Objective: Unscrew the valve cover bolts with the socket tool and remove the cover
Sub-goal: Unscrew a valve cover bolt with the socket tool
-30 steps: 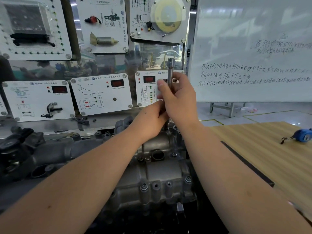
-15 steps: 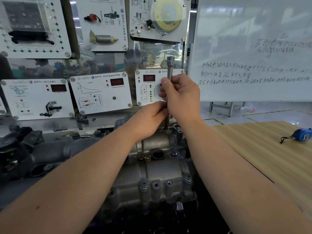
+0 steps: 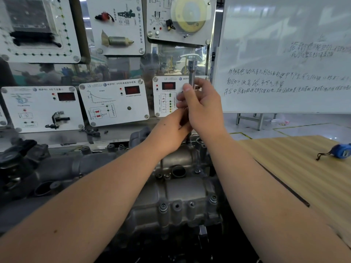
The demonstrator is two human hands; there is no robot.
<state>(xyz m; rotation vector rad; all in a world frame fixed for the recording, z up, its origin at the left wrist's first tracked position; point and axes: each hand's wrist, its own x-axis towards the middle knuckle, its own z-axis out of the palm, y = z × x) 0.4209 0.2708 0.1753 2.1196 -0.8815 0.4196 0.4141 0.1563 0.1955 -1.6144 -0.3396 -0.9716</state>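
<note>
1. The right hand [image 3: 204, 109] was wrapped around the long metal socket tool [image 3: 192, 73], with the thumb pressed on the stem. The tool stood almost straight up.
2. The left hand [image 3: 171, 130] sat just below the right one, with its fingers curled around the lower part of the tool.
3. The bottom tip of the tool was at the far end of the grey metal cover [image 3: 176, 196], on the right side. The hands hid most of it, so I could not tell if it sat snugly on a bolt.
4. The cover was still on the engine, in the middle of the scene, near the person.
5. I think the tool could slip off the bolt if it leaned over while being turned. That might round the bolt head or bump a knuckle on the metal.
6. I think a loose bolt could also drop down into the dark gaps by the engine.
7. I counted one tool, one cover and two hands. On the near edge of the cover I counted four bolts [image 3: 163, 206] in a row.
8. One blue tape measure [image 3: 340, 153] lay far to the right on the wooden table [image 3: 303, 168].
</note>
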